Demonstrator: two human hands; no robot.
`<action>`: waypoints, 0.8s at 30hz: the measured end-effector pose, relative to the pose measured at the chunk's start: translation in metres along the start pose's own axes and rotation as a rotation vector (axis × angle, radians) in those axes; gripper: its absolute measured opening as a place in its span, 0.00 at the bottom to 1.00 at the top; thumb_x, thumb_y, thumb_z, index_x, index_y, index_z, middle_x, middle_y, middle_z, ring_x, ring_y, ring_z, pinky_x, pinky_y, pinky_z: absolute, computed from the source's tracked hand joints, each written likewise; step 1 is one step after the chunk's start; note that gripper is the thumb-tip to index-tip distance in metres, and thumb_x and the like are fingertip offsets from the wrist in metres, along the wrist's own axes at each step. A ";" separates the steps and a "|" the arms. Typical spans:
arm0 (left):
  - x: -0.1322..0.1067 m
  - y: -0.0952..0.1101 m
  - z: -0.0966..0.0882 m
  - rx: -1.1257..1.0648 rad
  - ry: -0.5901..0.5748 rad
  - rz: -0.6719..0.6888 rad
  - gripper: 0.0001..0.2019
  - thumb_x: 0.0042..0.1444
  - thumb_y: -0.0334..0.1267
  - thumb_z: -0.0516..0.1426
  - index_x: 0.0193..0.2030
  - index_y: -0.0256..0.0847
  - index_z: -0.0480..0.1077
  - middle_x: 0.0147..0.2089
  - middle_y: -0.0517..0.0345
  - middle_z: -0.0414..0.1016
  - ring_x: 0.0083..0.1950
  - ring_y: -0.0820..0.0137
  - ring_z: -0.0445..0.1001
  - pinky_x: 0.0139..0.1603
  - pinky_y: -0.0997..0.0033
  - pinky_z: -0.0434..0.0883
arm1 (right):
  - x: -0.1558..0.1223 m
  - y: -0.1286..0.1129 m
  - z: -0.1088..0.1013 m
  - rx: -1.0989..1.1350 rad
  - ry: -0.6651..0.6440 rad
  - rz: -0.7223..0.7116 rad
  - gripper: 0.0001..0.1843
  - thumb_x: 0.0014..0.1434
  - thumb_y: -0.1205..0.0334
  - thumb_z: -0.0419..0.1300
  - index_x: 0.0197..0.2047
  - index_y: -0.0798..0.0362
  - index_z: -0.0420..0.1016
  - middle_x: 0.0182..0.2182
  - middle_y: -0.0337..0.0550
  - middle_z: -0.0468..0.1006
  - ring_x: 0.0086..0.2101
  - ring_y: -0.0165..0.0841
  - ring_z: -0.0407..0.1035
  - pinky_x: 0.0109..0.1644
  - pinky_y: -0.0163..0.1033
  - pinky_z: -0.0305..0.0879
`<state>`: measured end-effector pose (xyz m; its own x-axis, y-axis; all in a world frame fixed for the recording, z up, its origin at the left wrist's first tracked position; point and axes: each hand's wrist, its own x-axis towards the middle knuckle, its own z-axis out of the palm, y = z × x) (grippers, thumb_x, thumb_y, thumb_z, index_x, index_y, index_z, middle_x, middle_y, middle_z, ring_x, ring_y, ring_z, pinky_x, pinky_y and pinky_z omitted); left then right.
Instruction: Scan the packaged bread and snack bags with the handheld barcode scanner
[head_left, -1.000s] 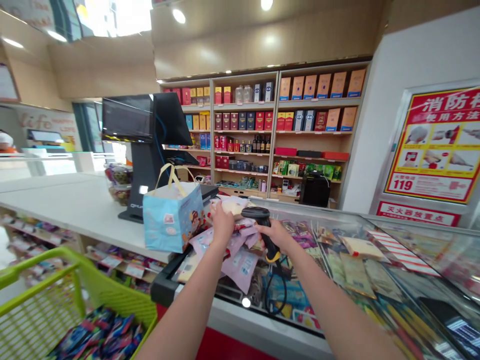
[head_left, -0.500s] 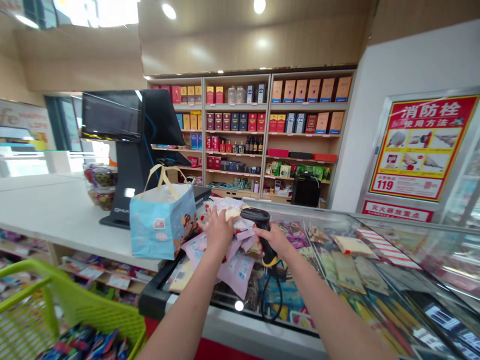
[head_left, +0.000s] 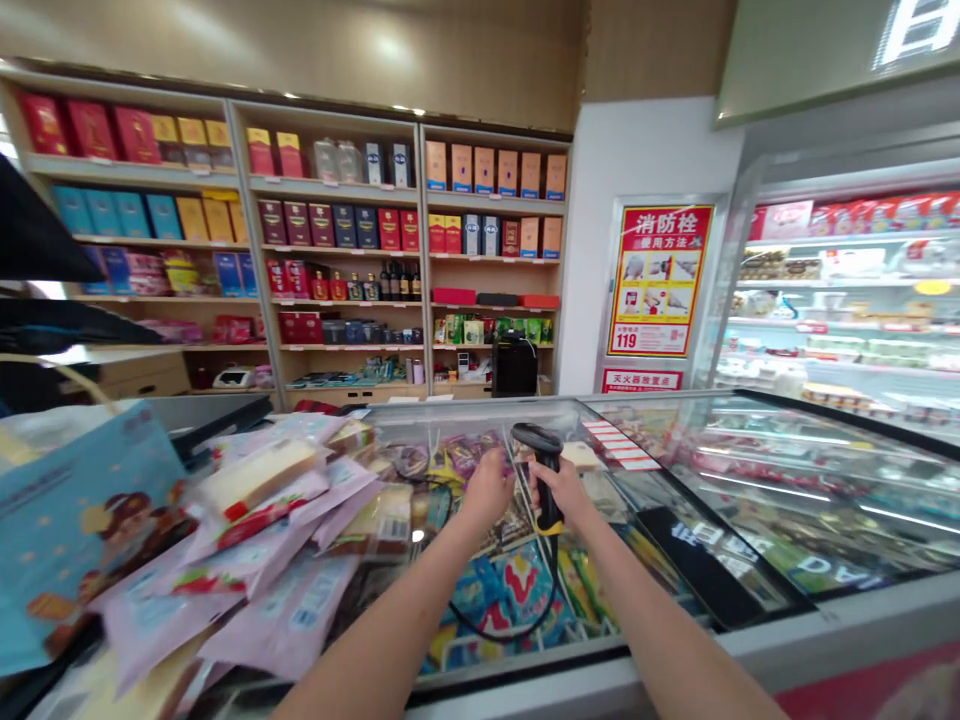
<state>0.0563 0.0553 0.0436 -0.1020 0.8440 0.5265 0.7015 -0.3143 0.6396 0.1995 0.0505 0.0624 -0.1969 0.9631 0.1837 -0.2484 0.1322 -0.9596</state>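
Note:
My right hand (head_left: 564, 490) is wrapped round the handle of a black barcode scanner (head_left: 537, 438) with a yellow base. The scanner stands upright above the freezer's glass top, its black cable (head_left: 555, 590) looping below. Just left of it is my left hand (head_left: 489, 488), apart from the scanner; its fingers are bent away and mostly hidden. Farther left lies a heap of pink-and-white bread packets (head_left: 259, 520) with strawberry prints. A light-blue shopping bag (head_left: 82, 530) stands beside the heap at the left edge.
A chest freezer with a glass lid (head_left: 795, 470) spreads to the right, packaged ices under it. On the glass lies a dark sign (head_left: 705, 560). Shelves (head_left: 330, 250) of boxed bottles line the back wall. A red fire-hydrant notice (head_left: 660, 280) hangs right of them.
The view has swung right. My left hand has left the bread packets and moved right, near the scanner. The scanner is still in my right hand.

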 end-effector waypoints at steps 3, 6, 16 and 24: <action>0.022 0.015 0.041 0.056 -0.141 -0.145 0.17 0.52 0.36 0.59 0.50 0.36 0.69 0.49 0.40 0.77 0.53 0.57 0.74 0.54 0.62 0.67 | 0.003 0.000 -0.042 0.005 0.094 0.000 0.21 0.39 0.50 0.69 0.29 0.53 0.67 0.14 0.31 0.69 0.13 0.27 0.61 0.16 0.35 0.64; 0.044 0.028 0.073 0.225 -0.251 -0.327 0.24 0.59 0.49 0.53 0.55 0.34 0.66 0.52 0.36 0.75 0.58 0.53 0.71 0.56 0.58 0.65 | 0.004 0.001 -0.072 0.035 0.191 -0.036 0.22 0.40 0.49 0.70 0.31 0.53 0.68 0.15 0.31 0.69 0.13 0.27 0.61 0.16 0.35 0.64; 0.088 0.019 0.135 0.192 -0.211 -0.381 0.40 0.37 0.48 0.69 0.59 0.41 0.65 0.55 0.38 0.74 0.63 0.45 0.64 0.58 0.46 0.61 | 0.008 0.005 -0.093 0.095 0.312 -0.039 0.22 0.41 0.48 0.70 0.32 0.52 0.67 0.15 0.32 0.69 0.13 0.30 0.63 0.15 0.36 0.62; 0.081 0.000 0.125 -0.363 0.052 -0.365 0.37 0.35 0.25 0.66 0.58 0.37 0.65 0.41 0.52 0.77 0.39 0.66 0.76 0.42 0.68 0.71 | 0.006 0.003 -0.092 0.023 0.278 -0.031 0.18 0.45 0.52 0.67 0.33 0.51 0.66 0.15 0.31 0.68 0.13 0.30 0.63 0.16 0.36 0.63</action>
<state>0.1358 0.1780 0.0159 -0.3357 0.9072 0.2536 0.3243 -0.1414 0.9353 0.2845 0.0784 0.0411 0.0777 0.9865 0.1444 -0.2719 0.1603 -0.9489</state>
